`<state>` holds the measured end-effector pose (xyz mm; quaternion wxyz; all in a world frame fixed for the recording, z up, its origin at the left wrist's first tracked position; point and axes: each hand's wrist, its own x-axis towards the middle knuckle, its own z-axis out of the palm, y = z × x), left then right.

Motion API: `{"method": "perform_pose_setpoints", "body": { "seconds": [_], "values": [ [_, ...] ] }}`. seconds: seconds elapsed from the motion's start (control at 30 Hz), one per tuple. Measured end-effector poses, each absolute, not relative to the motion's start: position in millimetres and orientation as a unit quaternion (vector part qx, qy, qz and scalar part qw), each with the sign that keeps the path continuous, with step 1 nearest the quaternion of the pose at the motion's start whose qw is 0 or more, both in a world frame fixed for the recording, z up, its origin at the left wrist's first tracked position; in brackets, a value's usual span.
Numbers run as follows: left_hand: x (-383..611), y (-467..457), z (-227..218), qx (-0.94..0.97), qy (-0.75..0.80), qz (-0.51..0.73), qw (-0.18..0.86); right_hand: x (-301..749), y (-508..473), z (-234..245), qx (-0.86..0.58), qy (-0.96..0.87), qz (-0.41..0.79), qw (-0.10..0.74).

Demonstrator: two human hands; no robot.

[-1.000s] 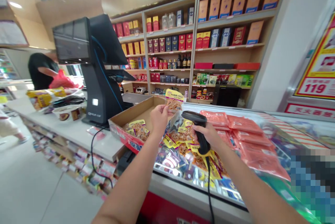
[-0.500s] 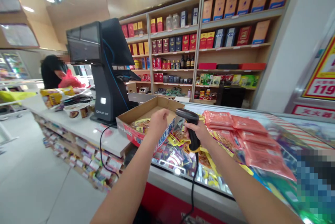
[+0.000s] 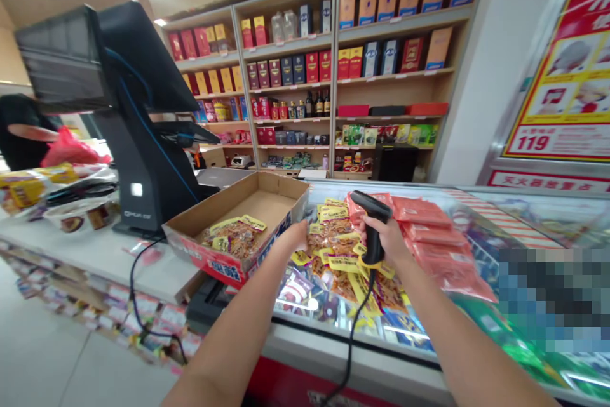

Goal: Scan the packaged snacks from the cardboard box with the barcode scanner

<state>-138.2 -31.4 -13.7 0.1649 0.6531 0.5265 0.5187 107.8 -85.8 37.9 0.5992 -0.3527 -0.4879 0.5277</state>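
My right hand (image 3: 388, 239) is wrapped round the handle of a black barcode scanner (image 3: 374, 223), held upright over the glass counter with its cable hanging down. Just past the cardboard box's right wall, my left hand (image 3: 296, 239) reaches to the yellow-labelled snack packets (image 3: 340, 245) spread on the glass. Its fingers are hidden behind the back of the hand, so I cannot see whether they grip a packet. Inside the open cardboard box (image 3: 274, 194) lie several similar snack packets (image 3: 236, 235). Stacked pink-red packages (image 3: 429, 229) sit right of the scanner.
A black point-of-sale terminal (image 3: 143, 121) stands on the white counter (image 3: 102, 261) at the left, a cable looping below it. Food tubs (image 3: 81, 216) sit beside it. Shelves (image 3: 290, 86) of boxed bottles line the back wall. A person in black (image 3: 21, 134) stands far left near a red bag (image 3: 74, 148).
My view has turned right. My left hand has moved from over the cardboard box to the snack packets right of it. The scanner remains in my right hand, now nearer the pink-red packages.
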Motion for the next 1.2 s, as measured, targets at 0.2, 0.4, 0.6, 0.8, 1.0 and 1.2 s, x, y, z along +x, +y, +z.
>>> {"method": "perform_pose_setpoints", "body": {
  "seconds": [0.2, 0.4, 0.6, 0.8, 1.0, 1.2],
  "values": [
    [-133.3, -33.4, -6.4, 0.637, 0.560, 0.502, 0.170, 109.3, -89.7, 32.9, -0.353, -0.502, 0.546, 0.570],
    [-125.9, -42.4, 3.4, 0.551, 0.496, 0.643, 0.193, 106.9, -103.0, 39.4, -0.334, -0.511, 0.588, 0.531],
    [-109.8, -55.1, 0.3, 0.546, 0.443, 0.688, 0.180, 95.8, -117.6, 40.9, -0.319, -0.556, 0.607, 0.471],
    [-99.5, -54.2, -7.4, 0.558, 0.430, 0.681, 0.201, 93.6, -115.9, 35.1, -0.314, -0.575, 0.593, 0.469],
    [-99.6, -54.0, -7.0, 0.551, 0.434, 0.683, 0.206, 93.8, -115.3, 34.9, -0.314, -0.580, 0.589, 0.468],
    [-99.7, -56.3, -3.9, 0.557, 0.470, 0.665, 0.165, 93.6, -115.3, 34.9, -0.317, -0.606, 0.576, 0.448]
  ]
}}
